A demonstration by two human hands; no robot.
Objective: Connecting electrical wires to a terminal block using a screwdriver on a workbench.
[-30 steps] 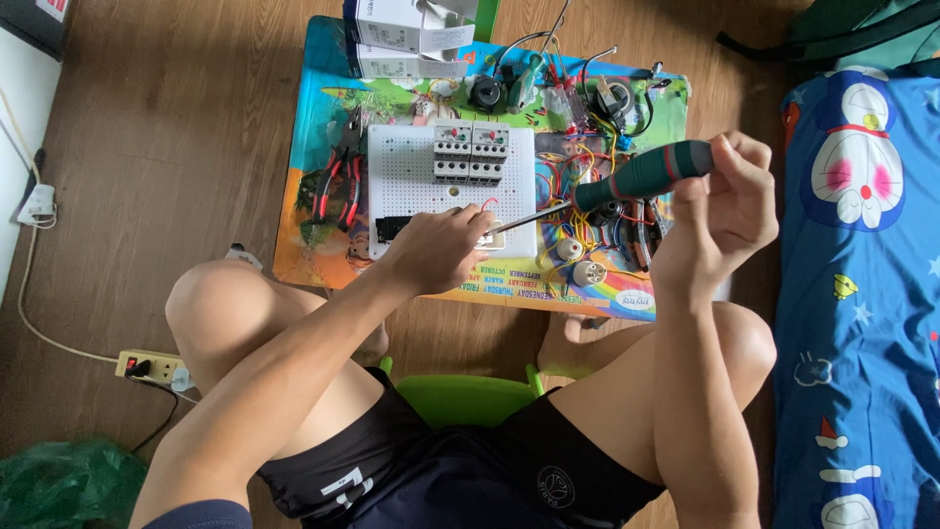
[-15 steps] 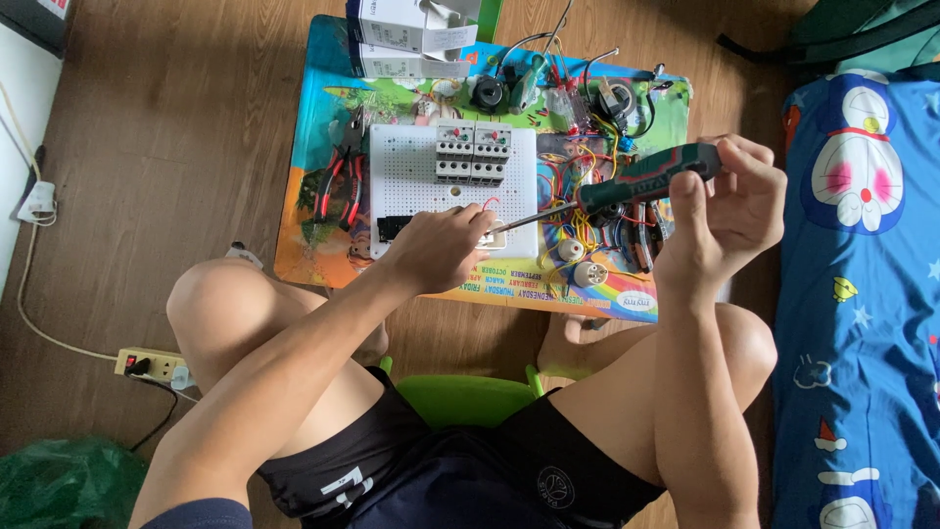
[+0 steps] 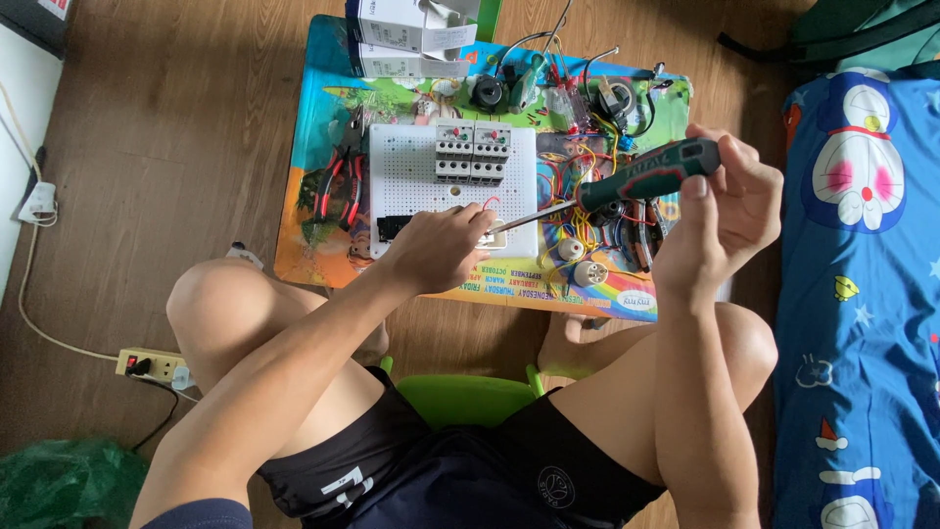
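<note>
My left hand [image 3: 439, 250] rests on the lower edge of a white perforated board [image 3: 411, 181] and grips a small white part [image 3: 493, 238] with a red wire looping off it. My right hand [image 3: 720, 211] is wrapped round the green and black handle of a screwdriver [image 3: 641, 176]. Its metal shaft slants down to the left, with the tip at the small part by my left fingers. Grey circuit breakers [image 3: 473, 152] sit in a row on the board's top half.
The board lies on a small colourful table [image 3: 323, 250]. Red-handled pliers [image 3: 338, 181] lie left of it, tangled wires and lamp sockets [image 3: 587, 245] right, white boxes [image 3: 401, 29] behind. A power strip [image 3: 147, 364] lies on the floor left, a blue bedsheet [image 3: 862, 294] hangs right.
My right hand has shifted slightly on the screwdriver handle, as if turning it. My left hand stays on the small part.
</note>
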